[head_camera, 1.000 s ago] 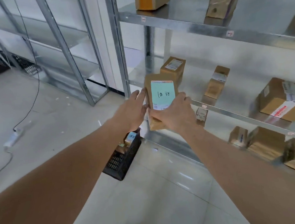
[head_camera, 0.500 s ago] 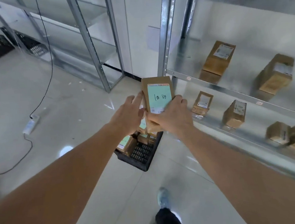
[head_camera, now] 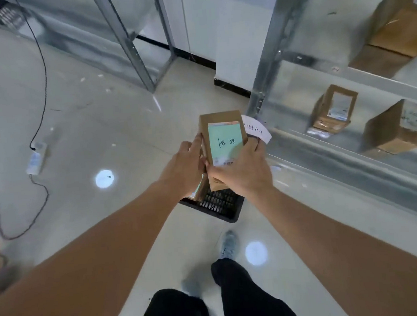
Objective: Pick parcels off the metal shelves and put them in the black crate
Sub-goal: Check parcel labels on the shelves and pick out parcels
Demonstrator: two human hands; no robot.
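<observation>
I hold a brown cardboard parcel (head_camera: 222,141) with a pale green handwritten label in front of me, above the black crate (head_camera: 217,203) on the floor. My right hand (head_camera: 241,172) grips the parcel's lower right side, thumb across its face. My left hand (head_camera: 183,167) rests against its left edge with straight fingers. The crate is mostly hidden behind my hands; a parcel inside it shows at its left. More brown parcels (head_camera: 333,109) (head_camera: 395,127) sit on the low metal shelf (head_camera: 354,160) at right.
A white paper tag (head_camera: 256,128) hangs by the shelf post. A larger box (head_camera: 400,32) sits on the shelf above. Another metal rack (head_camera: 126,39) stands at the back left. A black cable and white power strip (head_camera: 36,157) lie on the floor at left. My legs and shoe (head_camera: 227,244) are below.
The view has tilted down and moved closer to the crate. The parcel, held in both hands, has come away from the shelf and now hangs over the crate.
</observation>
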